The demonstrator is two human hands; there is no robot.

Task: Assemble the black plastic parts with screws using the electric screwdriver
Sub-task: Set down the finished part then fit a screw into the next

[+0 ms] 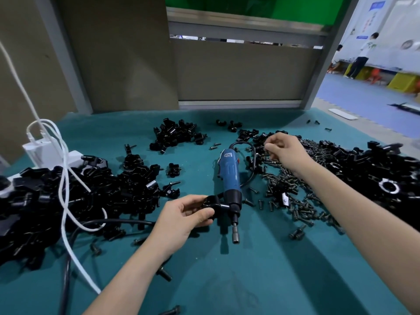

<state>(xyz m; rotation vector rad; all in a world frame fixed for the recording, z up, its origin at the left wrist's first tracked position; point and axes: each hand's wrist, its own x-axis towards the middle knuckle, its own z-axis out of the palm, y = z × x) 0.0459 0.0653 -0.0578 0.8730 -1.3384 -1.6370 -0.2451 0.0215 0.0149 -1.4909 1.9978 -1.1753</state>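
Observation:
My left hand (186, 218) grips a black plastic part (213, 203) just above the teal table, close to the screwdriver's nose. The blue electric screwdriver (230, 178) lies in the middle of the table with its metal bit pointing toward me. My right hand (285, 150) reaches over the far end of the pile of black screws (286, 194), its fingertips curled together at the screws; whether it pinches one is hidden. Heaps of black plastic parts lie at the left (68, 196), at the back (177, 136) and at the right (375, 169).
A white power strip (48, 153) with white cables (66, 201) sits at the left edge, the cables trailing over the left heap. A black cord (113, 222) runs across the mat. Loose screws are scattered near the front. A grey partition stands behind the table.

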